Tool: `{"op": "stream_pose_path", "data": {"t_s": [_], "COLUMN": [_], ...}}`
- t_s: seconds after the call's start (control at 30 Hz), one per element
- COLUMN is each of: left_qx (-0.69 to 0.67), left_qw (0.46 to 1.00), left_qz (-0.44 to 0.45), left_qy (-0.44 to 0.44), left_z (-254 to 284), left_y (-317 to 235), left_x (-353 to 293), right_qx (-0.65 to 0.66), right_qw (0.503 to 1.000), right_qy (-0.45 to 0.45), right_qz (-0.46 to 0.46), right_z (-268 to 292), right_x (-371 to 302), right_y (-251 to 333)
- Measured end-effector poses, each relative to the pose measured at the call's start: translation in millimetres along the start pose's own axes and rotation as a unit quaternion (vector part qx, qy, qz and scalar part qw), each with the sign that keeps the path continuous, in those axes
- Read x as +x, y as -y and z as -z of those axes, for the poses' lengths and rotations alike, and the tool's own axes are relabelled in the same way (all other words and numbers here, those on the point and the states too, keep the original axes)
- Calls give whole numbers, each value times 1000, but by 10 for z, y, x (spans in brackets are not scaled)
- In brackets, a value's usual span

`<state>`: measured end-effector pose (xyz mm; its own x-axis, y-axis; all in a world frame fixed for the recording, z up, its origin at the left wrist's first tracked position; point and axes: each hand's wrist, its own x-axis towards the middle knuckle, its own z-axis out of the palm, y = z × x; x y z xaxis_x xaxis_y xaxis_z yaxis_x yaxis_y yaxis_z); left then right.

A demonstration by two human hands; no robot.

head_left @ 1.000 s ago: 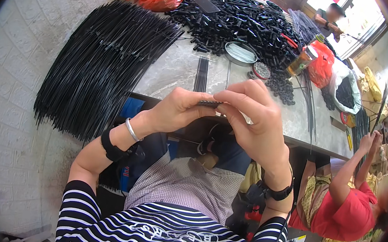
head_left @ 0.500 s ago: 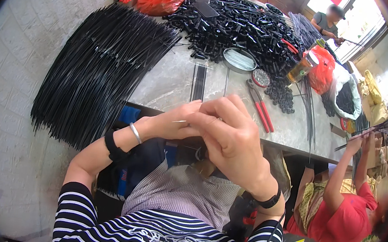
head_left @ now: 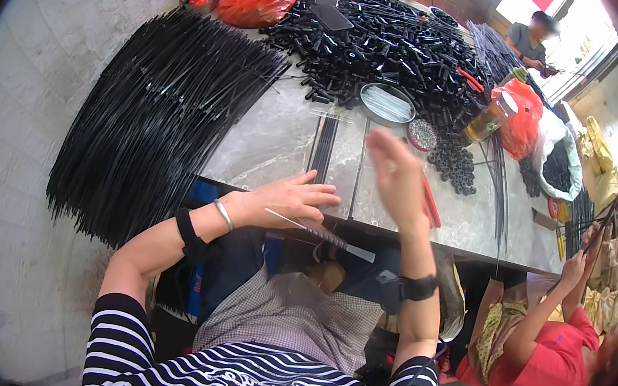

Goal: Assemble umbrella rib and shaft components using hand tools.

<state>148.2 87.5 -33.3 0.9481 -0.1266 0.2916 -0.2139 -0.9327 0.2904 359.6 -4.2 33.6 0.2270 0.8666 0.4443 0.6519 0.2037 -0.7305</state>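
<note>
My left hand (head_left: pixel 285 202) is at the table's front edge, fingertips by a row of thin black strips (head_left: pixel 322 149). Beneath its thumb, a slim rod (head_left: pixel 330 237) with a white tip, dark ribbed middle and pale flat end slants over my lap; the hand appears to grip it, though the contact is partly hidden. My right hand (head_left: pixel 395 176), blurred, reaches over the table with fingers stretched and nothing visible in them. Beyond it stands a round metal dish (head_left: pixel 388 103) of thin white sticks. Red-handled pliers (head_left: pixel 431 199) are partly covered by this hand.
A large bundle of black rods (head_left: pixel 157 122) hangs over the left edge. Black tubular parts (head_left: pixel 387 45) are heaped at the back. Right of the dish are a small red tub (head_left: pixel 422 135), black rings (head_left: pixel 454 160) and an amber jar (head_left: pixel 491 116). A co-worker in red (head_left: pixel 545 357) sits close right.
My hands were together above the table edge and have parted. The right moved forward toward the dish; the left lowered slightly, and the slim rod now shows beneath it.
</note>
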Motion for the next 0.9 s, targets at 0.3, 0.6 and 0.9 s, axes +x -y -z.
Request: {"op": "stream_pose_path", "data": {"t_s": [0.3,0.6,0.9], "left_qx": [74,58,-735], "left_qw": [993,979,520], "left_qz": [-56,-32,333], "left_qy": [-71,-194,-280], "left_z": [270,375,-850], "left_y": [-761,-1089,-1320], "left_x": [-68,179,6], "right_qx": [-71,8,58], "right_qw": [946,945,954], "right_qy": [293,259,252], "right_qz": [118,198,151], "right_z": [-276,-292,-31], "right_x": [-532,-626,-788], "right_y": [72,157,215]}}
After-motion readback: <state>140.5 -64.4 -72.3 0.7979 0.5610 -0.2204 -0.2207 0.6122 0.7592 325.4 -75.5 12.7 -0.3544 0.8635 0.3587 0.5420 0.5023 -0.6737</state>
